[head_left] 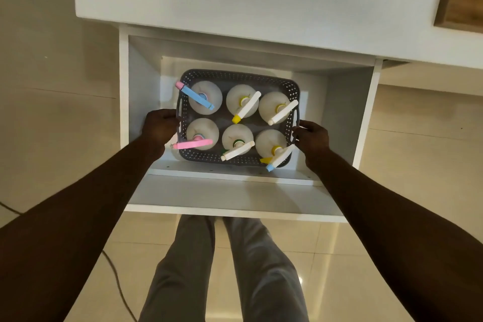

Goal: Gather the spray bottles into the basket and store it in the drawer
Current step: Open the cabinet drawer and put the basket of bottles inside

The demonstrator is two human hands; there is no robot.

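I have one head camera only, looking steeply down from above into the open drawer [230, 196], close over it

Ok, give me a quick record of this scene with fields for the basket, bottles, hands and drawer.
container: grey perforated basket, inside the open drawer
contents: six spray bottles, upright in two rows of three
left side: left hand grips the basket's left handle
right side: right hand grips its right end
drawer state: pulled out, not yet closed
basket set down: cannot tell
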